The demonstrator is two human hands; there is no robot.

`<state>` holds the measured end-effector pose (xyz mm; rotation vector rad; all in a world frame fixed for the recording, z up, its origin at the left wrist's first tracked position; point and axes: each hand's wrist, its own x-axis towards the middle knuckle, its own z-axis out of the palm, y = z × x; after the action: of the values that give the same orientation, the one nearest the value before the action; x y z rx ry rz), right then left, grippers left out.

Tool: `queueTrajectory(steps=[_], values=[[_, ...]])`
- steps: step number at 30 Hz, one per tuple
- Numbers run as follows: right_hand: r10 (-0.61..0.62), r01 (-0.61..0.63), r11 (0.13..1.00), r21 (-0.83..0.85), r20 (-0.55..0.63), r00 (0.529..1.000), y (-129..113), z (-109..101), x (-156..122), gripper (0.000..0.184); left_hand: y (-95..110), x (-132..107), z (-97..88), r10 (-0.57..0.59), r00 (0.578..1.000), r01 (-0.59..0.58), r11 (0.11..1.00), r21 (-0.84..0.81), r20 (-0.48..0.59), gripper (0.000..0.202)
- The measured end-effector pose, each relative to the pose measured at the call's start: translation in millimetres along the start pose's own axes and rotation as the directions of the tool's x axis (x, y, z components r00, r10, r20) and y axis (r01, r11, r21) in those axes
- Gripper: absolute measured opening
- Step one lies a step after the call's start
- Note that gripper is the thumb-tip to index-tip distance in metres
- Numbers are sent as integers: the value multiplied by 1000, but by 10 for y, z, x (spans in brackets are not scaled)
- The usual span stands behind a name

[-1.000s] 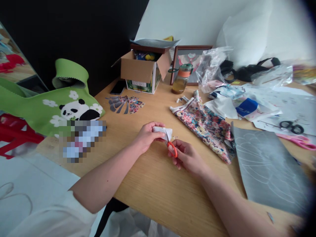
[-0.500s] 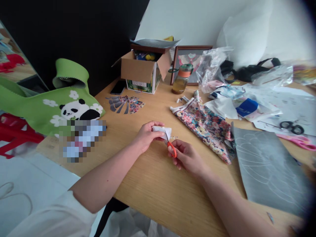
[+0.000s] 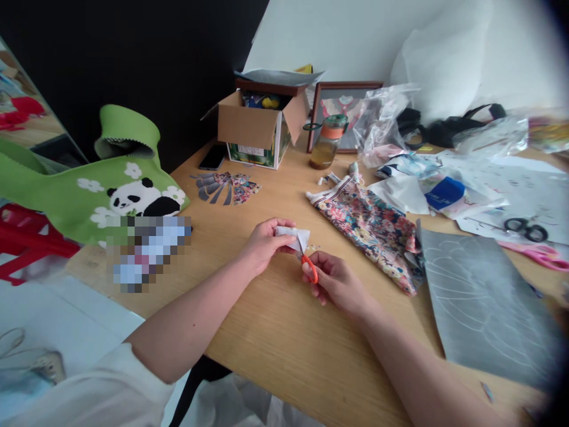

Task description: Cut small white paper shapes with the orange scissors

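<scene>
My left hand (image 3: 267,244) pinches a small whitish piece (image 3: 291,237), paper or cloth, above the wooden table. In my right hand (image 3: 334,279) are small orange-handled scissors (image 3: 310,268), their blades lying against the right part of that piece. Whether the blades are parted is too small to tell. Tiny scraps (image 3: 313,247) lie just beyond the scissors. A folded floral cloth (image 3: 371,228) rests to the right of my hands. Further back on the left, cut floral and grey pieces (image 3: 229,188) are laid out in a fan.
A dark grey sheet with pale curved lines (image 3: 478,302) covers the right side. Behind stand an open cardboard box (image 3: 249,127), a glass jar (image 3: 326,145) and a picture frame (image 3: 315,98). Black-handled scissors (image 3: 527,229) and pink scissors (image 3: 544,255) lie right. A green panda bag (image 3: 133,190) is left.
My hands, the whitish piece and the scissors stay almost in place. A shoe-like object has come into view on the floor at the lower left.
</scene>
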<state>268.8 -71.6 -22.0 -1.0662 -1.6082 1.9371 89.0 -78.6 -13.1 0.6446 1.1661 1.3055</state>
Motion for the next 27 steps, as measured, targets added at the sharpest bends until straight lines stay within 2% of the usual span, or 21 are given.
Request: queueTrajectory(steps=[27], values=[[-19,19,999,29,3,1000,4,-4,0,48,-7,-9,18,-8,999,8,1000,15,32,36]])
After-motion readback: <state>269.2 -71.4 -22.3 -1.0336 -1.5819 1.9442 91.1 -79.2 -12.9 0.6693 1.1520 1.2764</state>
